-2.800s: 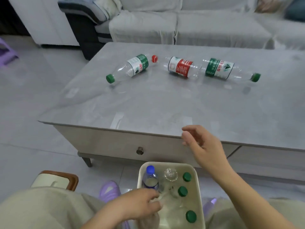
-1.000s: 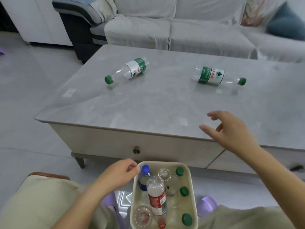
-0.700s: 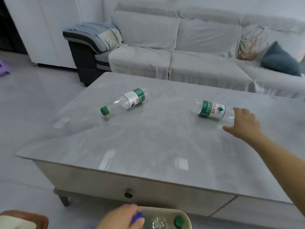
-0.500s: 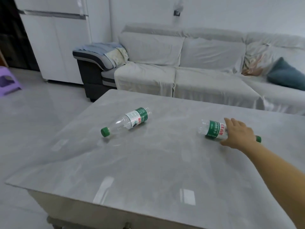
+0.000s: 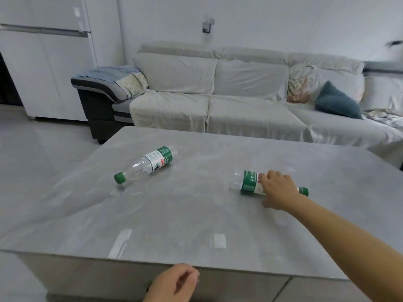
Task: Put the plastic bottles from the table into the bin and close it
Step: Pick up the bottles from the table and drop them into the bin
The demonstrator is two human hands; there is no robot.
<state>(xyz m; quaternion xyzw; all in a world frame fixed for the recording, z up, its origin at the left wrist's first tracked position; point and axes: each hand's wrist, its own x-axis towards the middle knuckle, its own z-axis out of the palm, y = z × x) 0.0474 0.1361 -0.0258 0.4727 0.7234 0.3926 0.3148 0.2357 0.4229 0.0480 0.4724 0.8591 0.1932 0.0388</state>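
Soft, even, cool-toned light fills the room, moderately bright, with no hard shadows anywhere; the glossy grey coffee table [image 5: 196, 214] carries pale rectangular reflections near its front edge and a broad milky sheen across its left half; only faint, diffuse shadows sit under the two plastic bottles, the left bottle [image 5: 148, 163] and the right bottle [image 5: 248, 182]; the right hand [image 5: 277, 189] and the left hand [image 5: 174, 284] look slightly smeared by motion; wide-angle distortion bends the white cabinet [image 5: 43, 62] at the left and the table edges; the sofa [image 5: 218, 94] looks soft; a blurred dark smudge marks the upper right corner.
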